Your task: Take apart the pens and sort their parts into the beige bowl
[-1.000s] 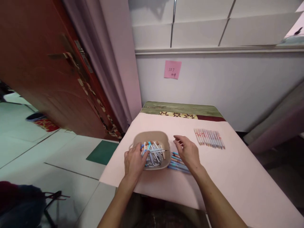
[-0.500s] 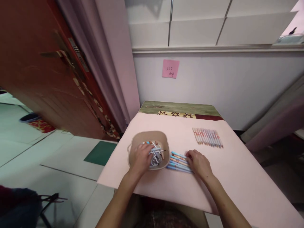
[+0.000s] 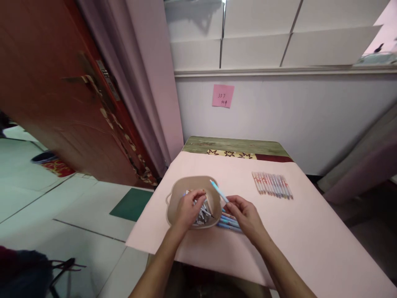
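Since half a second ago, the right hand (image 3: 243,213) has come up from the row of printed pens (image 3: 228,224) and moved toward the basket (image 3: 192,181), raising one light blue pen (image 3: 219,191) with it. Clock directions are read from the basket, with twelve o'clock away from the person.

Largest is the reddish-brown door (image 3: 102,136), off at ten o'clock. Next comes the table, its top mostly covered by a pale pink sheet (image 3: 304,236). On the sheet's left part stands the beige basket, holding a jumble of slim white and grey pen parts (image 3: 203,215).

At three o'clock, the right hand pinches the light blue pen between thumb and fingers; the pen is tilted, its far end pointing to eleven o'clock, by the basket's right rim. The left hand (image 3: 190,205) is over the basket with fingers bent; whether it grips one of the parts, I cannot tell.

Well apart, between two and three o'clock, lies a neat row of clear-barrelled pens (image 3: 272,185). The smaller printed row lies just beside the basket at four o'clock, partly hidden by the right hand.
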Available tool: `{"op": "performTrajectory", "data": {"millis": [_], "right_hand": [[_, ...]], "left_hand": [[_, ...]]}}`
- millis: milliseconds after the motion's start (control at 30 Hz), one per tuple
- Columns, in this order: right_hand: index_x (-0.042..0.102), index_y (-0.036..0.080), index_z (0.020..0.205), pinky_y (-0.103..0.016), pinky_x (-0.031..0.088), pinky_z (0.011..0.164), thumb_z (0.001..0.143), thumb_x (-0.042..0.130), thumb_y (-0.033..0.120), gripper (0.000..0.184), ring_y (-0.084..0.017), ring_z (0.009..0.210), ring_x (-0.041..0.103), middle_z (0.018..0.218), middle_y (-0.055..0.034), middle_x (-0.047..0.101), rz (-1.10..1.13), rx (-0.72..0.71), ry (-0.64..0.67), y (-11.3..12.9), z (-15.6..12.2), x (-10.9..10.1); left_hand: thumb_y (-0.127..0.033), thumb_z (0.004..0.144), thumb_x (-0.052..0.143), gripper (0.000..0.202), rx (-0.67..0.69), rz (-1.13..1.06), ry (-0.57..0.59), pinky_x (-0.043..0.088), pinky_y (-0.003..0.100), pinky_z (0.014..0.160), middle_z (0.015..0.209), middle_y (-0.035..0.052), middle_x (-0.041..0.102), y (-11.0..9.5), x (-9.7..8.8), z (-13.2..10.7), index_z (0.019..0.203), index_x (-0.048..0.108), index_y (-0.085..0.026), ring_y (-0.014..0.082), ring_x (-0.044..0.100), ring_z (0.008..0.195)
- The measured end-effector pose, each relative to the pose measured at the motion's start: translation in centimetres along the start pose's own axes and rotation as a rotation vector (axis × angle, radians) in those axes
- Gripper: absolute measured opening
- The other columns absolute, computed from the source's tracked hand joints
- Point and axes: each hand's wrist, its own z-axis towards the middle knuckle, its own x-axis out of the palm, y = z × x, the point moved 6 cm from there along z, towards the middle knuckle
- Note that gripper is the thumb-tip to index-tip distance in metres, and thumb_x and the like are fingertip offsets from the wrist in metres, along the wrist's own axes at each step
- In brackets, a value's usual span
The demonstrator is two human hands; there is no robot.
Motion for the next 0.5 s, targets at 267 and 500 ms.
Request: {"op": "performTrajectory", "data": {"millis": [267, 500], "right_hand": [[0.064, 0.016, 0.084, -0.021, 0.040, 0.049, 0.077, 0.059, 0.063, 0.048, -0.009, 0.049, 0.052, 0.062, 0.0013, 0.060, 0.363, 0.294, 0.325, 0.0, -0.3, 5.9], [0.066, 0.015, 0.075, -0.021, 0.039, 0.051, 0.071, 0.071, 0.051, 0.036, -0.009, 0.051, 0.052, 0.059, 0.0017, 0.060, 0.162, 0.130, 0.199, -0.1, 0.2, 6.1]], "left_hand": [[-0.031, 0.064, 0.080, 0.031, -0.338, -0.919, 0.003, 0.049, 0.026, 0.065, 0.081, 0.0087, 0.073, 0.5, 1.5, -2.0, 0.087, 0.071, -0.013, 0.0165, 0.066, 0.069], [-0.029, 0.060, 0.082, 0.030, -0.370, -0.873, -0.181, 0.048, 0.022, 0.057, 0.072, 0.0065, 0.073, 1.4, 0.6, -2.1, 0.082, 0.072, -0.010, 0.0125, 0.063, 0.058]]}}
